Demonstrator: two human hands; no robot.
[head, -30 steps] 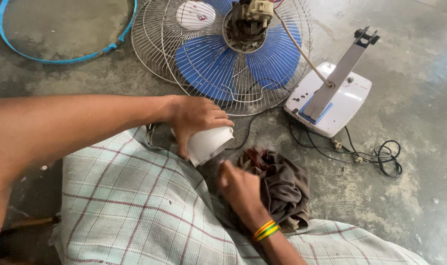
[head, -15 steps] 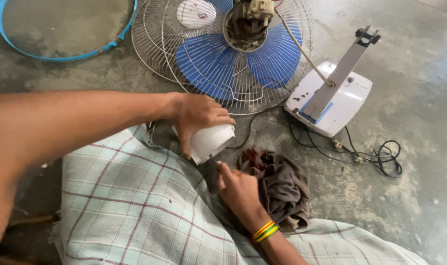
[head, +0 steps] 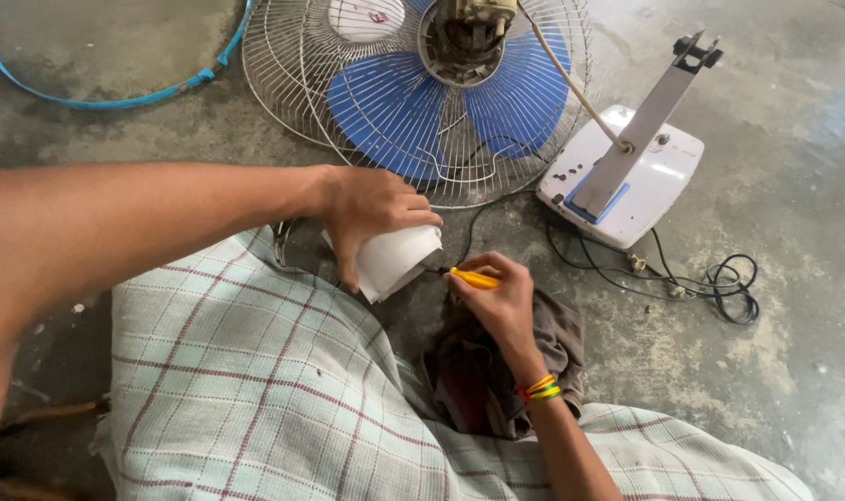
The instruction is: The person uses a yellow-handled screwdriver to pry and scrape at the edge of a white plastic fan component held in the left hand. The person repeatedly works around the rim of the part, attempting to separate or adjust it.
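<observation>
Lighting: soft, even daylight; brighter bluish sheen on the floor at right edge. Shadows: faint, diffuse, darkest at lower left. Glare: mild on fan base. Focus: sharp centre; near forearm at left slightly soft.

My left hand rests on the white plastic cup-shaped cover, with my right hand just to its right, holding the yellow-handled screwdriver against it. Behind them lies the wire fan guard with blue blades; the white fan base with its grey stem sits to the right. The crumpled brown rag lies under my right wrist, beside my checked cloth.
</observation>
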